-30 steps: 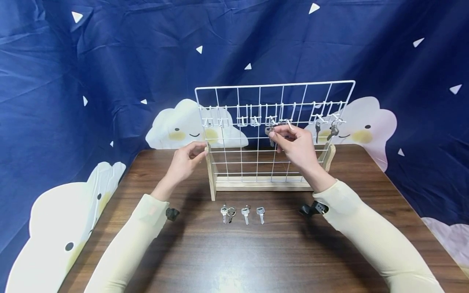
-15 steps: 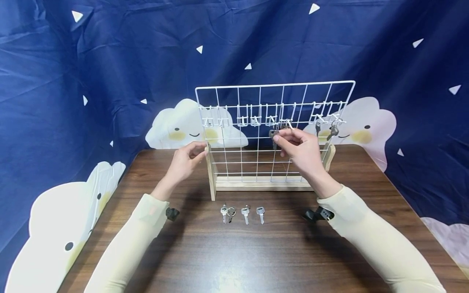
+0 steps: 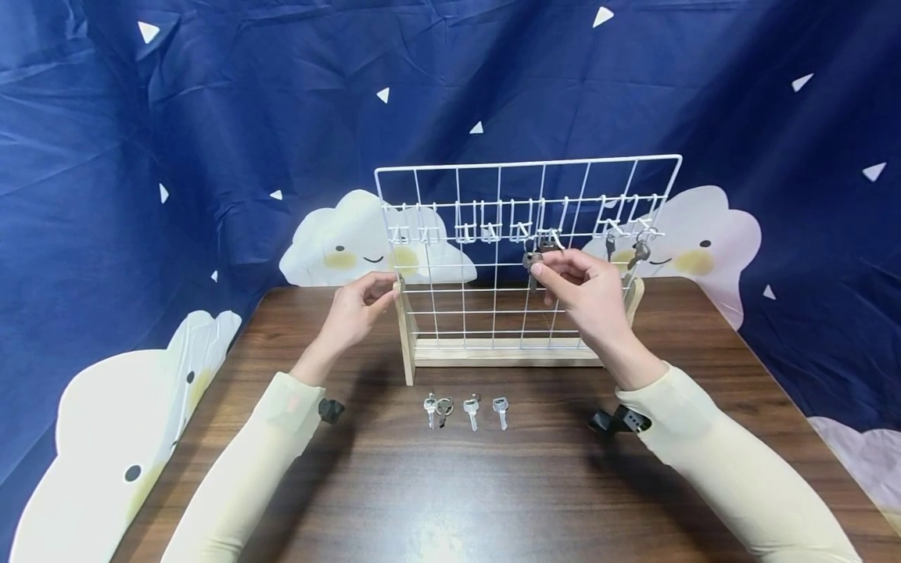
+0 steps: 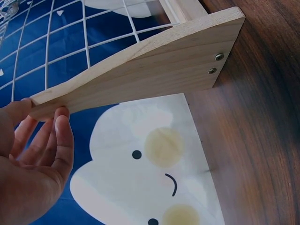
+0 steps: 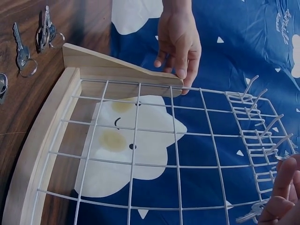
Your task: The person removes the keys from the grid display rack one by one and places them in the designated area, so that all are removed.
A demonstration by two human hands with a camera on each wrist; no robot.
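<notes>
Logging remotely, I list: right hand, pinching one key, shifted slightly rightward before the white grid, placement seemingly unsettled; left hand, pinching the wooden upright.

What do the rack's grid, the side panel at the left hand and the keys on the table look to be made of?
Grid: thin, evenly white rods suggest coated metal wire.
Side panel: pale wood, apparently unvarnished; the grain shows and the surface looks matte.
Keys: silvery, shiny metal by their highlights; the alloy cannot be told.
</notes>
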